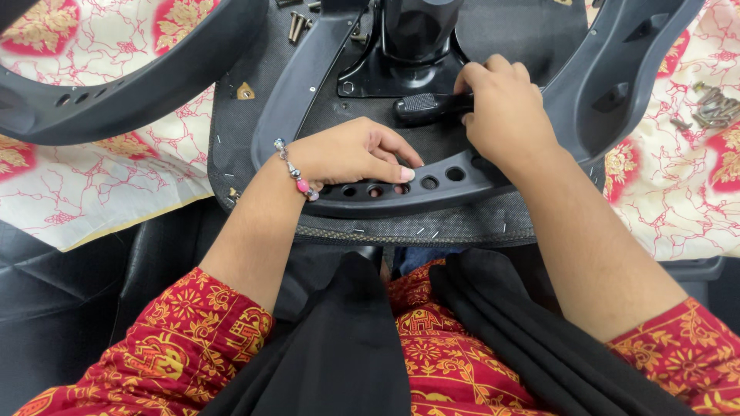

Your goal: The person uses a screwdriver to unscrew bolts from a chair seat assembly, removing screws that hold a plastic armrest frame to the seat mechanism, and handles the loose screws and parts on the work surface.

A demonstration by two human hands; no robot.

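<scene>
The left hand (351, 152) rests palm-down on the near rail of a dark grey moulded plastic armrest bracket (443, 185), which curves across the near edge of an upturned chair seat base covered in black fabric (231, 146). The fingers of this hand are held close together and bent, their tips pressed on the rail just beside a row of round holes (430, 182); they enclose nothing. A beaded bracelet with pink and white beads (295, 171) circles the left wrist. The right hand (505, 112), further from the person and to the right, is curled tight around the black ribbed handle of a tool (424, 106), which lies horizontally and points left. Beyond the tool stands a black cylindrical chair column (416, 31) on its mounting plate. A second dark grey curved plastic armrest (116, 96) lies at far left on a cream cloth with red and gold floral print (100, 185). Loose metal bolts (713, 108) lie on the cloth at far right.
</scene>
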